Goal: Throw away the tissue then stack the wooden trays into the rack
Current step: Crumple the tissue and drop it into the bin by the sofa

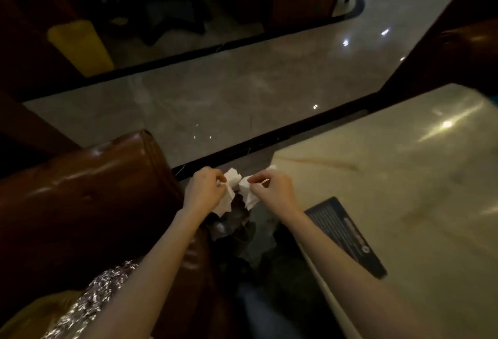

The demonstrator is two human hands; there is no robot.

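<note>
Both my hands hold crumpled white tissue (234, 180) between the brown seat and the pale table. My left hand (206, 189) pinches one piece that hangs down below it. My right hand (270, 187) pinches another piece (249, 196) close beside it. Under the hands is a dark opening with a crinkled dark bag (234, 223), which looks like a bin. No wooden trays or rack are in view.
A brown leather seat (89, 193) is at the left, with a shiny patterned cushion (89, 301) on it. A glossy cream table (404, 204) at the right carries a dark printed card (347, 236). A polished floor aisle (215, 91) runs ahead, with a yellow object (80, 47) beyond.
</note>
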